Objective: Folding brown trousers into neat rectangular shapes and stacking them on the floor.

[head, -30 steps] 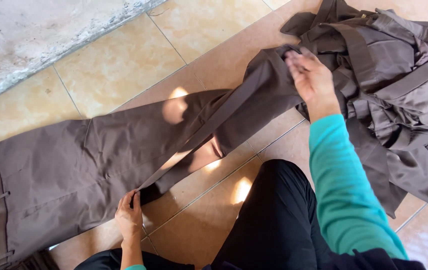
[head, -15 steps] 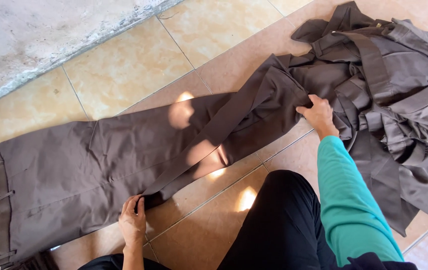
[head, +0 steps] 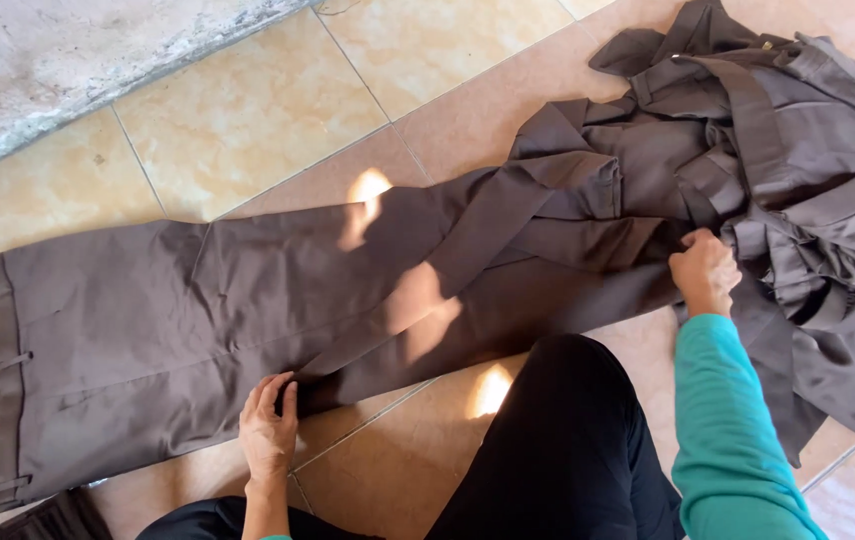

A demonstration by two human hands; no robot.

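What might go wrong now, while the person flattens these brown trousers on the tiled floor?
1. The trouser legs are folded over themselves near the right hand, so creases may be pressed in if they are smoothed as they lie.
2. The pile of brown garments touches the legs; pulling could drag it along.
3. The left hand pins only the lower edge near the crotch, so the waistband may shift on the smooth tiles.

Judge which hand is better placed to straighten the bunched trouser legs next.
Probably the right hand: it already grips the rumpled leg end of the brown trousers beside the heap of garments. The left hand rests at the crotch edge, where the cloth lies flat, far from the bunching.
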